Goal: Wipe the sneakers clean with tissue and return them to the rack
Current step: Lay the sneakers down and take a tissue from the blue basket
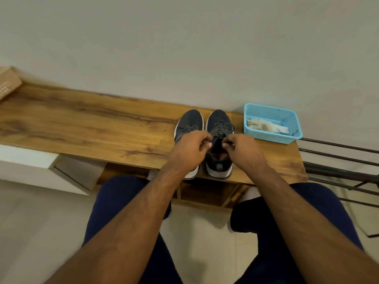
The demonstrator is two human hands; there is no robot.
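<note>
- Right sneaker (pixel 219 128): dark upper, pale sole, sitting upright on the wooden surface (pixel 82 124), toe pointing toward the wall, heel at the near edge; both hands are working at its collar, beside the laces.
- Left sneaker (pixel 189 121): same make, standing just beside the first, toe likewise toward the wall; its rear half is lying hidden under the left hand and wrist.
- Tissue (pixel 266 126): crumpled whitish wad, resting inside the blue basket against its near wall.
- Blue basket (pixel 287 117): perforated plastic tray, sitting on the surface near the right sneaker, at the far right end by the wall; nothing else is showing in it.
- Left hand (pixel 190 149): reaching in from below, knuckles up, fingers (pixel 206 140) curling inward and pinching the left side of the right sneaker's opening.
- Right hand (pixel 242 149): mirroring it, fingers (pixel 227 144) bending tightly and pinching the opposite side of the opening; the two hands are lying close together, the collar between them.
- Forearms: both bare, extending forward from the bottom corners and converging on the shoe.
- Rack (pixel 338 160): dark metal bars, standing just right of the surface.
- Knees in dark blue trousers (pixel 114 201): showing below the surface edge, spread apart over a pale tiled floor.
- Cardboard box (pixel 8 80): lying at the far left end.
</note>
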